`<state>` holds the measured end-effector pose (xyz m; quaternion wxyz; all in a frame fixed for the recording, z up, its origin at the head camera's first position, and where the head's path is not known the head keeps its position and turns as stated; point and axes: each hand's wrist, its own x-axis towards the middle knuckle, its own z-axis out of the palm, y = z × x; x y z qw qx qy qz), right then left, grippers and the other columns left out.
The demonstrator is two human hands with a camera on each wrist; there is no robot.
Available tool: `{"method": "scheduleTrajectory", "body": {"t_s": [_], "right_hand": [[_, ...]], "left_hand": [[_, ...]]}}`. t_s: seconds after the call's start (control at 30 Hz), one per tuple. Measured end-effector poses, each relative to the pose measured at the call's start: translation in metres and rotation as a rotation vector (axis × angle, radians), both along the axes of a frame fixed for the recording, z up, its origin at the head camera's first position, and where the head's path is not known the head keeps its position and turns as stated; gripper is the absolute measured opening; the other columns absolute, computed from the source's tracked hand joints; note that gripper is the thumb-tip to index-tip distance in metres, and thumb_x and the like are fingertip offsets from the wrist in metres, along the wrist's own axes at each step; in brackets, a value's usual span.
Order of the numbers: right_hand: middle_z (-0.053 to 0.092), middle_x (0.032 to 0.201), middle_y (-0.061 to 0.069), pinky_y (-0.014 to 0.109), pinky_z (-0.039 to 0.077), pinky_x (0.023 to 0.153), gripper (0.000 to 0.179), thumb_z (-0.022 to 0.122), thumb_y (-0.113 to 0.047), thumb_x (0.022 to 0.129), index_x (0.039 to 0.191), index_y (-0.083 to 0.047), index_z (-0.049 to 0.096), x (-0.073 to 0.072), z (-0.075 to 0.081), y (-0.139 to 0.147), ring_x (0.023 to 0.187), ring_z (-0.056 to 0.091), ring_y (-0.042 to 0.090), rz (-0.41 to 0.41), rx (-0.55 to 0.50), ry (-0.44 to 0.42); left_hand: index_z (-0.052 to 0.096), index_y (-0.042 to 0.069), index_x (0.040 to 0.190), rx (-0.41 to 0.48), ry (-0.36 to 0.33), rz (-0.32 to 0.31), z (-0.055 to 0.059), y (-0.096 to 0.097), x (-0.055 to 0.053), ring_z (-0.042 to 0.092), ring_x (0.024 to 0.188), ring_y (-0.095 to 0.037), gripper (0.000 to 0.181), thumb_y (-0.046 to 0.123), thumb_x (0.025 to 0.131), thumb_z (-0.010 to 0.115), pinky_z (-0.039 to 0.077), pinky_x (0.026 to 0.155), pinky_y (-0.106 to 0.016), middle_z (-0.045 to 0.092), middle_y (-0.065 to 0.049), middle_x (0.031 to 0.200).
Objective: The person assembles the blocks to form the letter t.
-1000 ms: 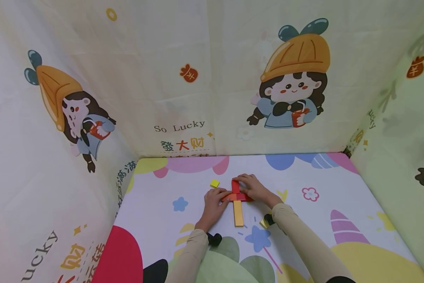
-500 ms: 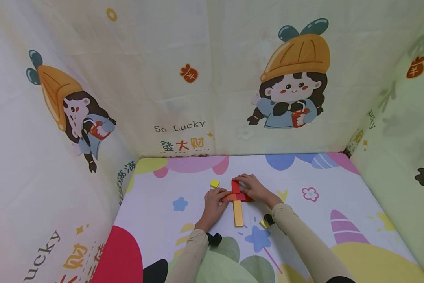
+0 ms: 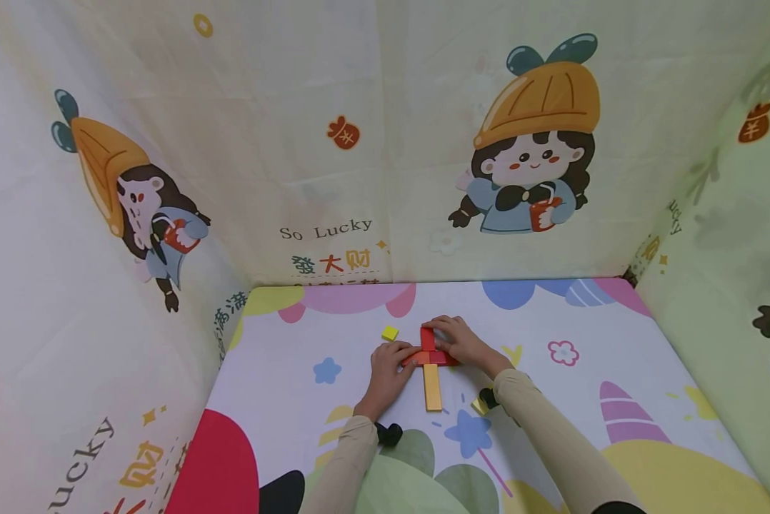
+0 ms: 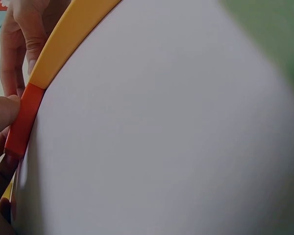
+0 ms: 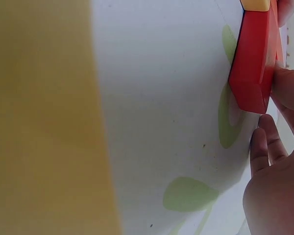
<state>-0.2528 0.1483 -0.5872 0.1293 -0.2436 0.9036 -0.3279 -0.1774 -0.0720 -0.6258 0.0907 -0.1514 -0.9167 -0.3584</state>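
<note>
Several wooden blocks lie in a cross on the table. A long yellow block (image 3: 432,387) forms the stem, an orange block (image 3: 413,358) the left arm, a dark red block (image 3: 443,358) the right arm and a red block (image 3: 428,339) the top. My left hand (image 3: 388,373) pinches the orange block at its outer end, its thumb (image 4: 4,111) along the near side. From the right, my right hand (image 3: 463,344) holds the red top block, index finger at its far end and thumb down by the dark red block. Its other fingers are partly hidden.
A small yellow block (image 3: 390,333) lies behind my left hand. Another pale yellow block (image 3: 479,406) sits beside my right wrist, partly covered by the black wrist camera (image 3: 488,398). Printed cloth walls (image 3: 423,178) enclose the table's back and sides.
</note>
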Motion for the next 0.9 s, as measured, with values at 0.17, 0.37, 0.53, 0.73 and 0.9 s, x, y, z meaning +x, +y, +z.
{"method": "scheduleTrajectory", "body": {"t_s": [0.17,0.37,0.53,0.73,0.9], "right_hand": [[0.053,0.152,0.013,0.06,0.044,0.112,0.047,0.064,-0.012,0.102,0.148,-0.02,0.059,-0.0006,-0.0009,-0.0001,0.135,0.045,0.037,0.003,0.004,0.009],[0.053,0.153,0.013,0.059,0.043,0.113,0.047,0.063,-0.012,0.102,0.148,-0.021,0.058,-0.0005,-0.0008,0.0002,0.136,0.044,0.036,0.0,-0.003,0.001],[0.052,0.154,0.012,0.06,0.044,0.114,0.048,0.063,-0.011,0.101,0.148,-0.022,0.058,0.0,0.0006,-0.0003,0.137,0.043,0.036,-0.01,-0.004,-0.022],[0.053,0.153,0.012,0.059,0.044,0.113,0.048,0.064,-0.011,0.101,0.147,-0.022,0.059,0.0003,0.0019,-0.0014,0.136,0.044,0.036,-0.009,0.008,-0.017],[0.053,0.153,0.013,0.06,0.045,0.112,0.048,0.064,-0.01,0.101,0.148,-0.021,0.059,0.0014,0.0031,-0.0018,0.135,0.044,0.037,-0.013,0.009,-0.02]], "left_hand": [[0.074,0.023,0.131,-0.002,-0.011,-0.003,-0.0003,-0.0002,-0.0008,0.056,0.119,-0.024,0.03,0.025,0.101,0.069,0.037,0.109,-0.055,0.068,-0.002,0.126],[0.073,0.024,0.132,-0.015,-0.003,-0.001,-0.0019,-0.0003,-0.0004,0.056,0.121,-0.024,0.031,0.026,0.101,0.069,0.037,0.109,-0.055,0.068,-0.001,0.125],[0.074,0.024,0.131,-0.018,0.008,-0.002,-0.0031,-0.0014,-0.0007,0.056,0.121,-0.024,0.03,0.026,0.102,0.068,0.037,0.109,-0.056,0.069,-0.001,0.125],[0.074,0.025,0.131,-0.018,-0.005,0.0,-0.0022,-0.0013,-0.001,0.056,0.121,-0.022,0.029,0.026,0.102,0.068,0.037,0.11,-0.056,0.068,0.0,0.125],[0.074,0.025,0.13,-0.012,-0.021,0.003,-0.0029,-0.0003,-0.0014,0.056,0.122,-0.023,0.03,0.027,0.102,0.068,0.037,0.111,-0.055,0.068,-0.001,0.125]]}}
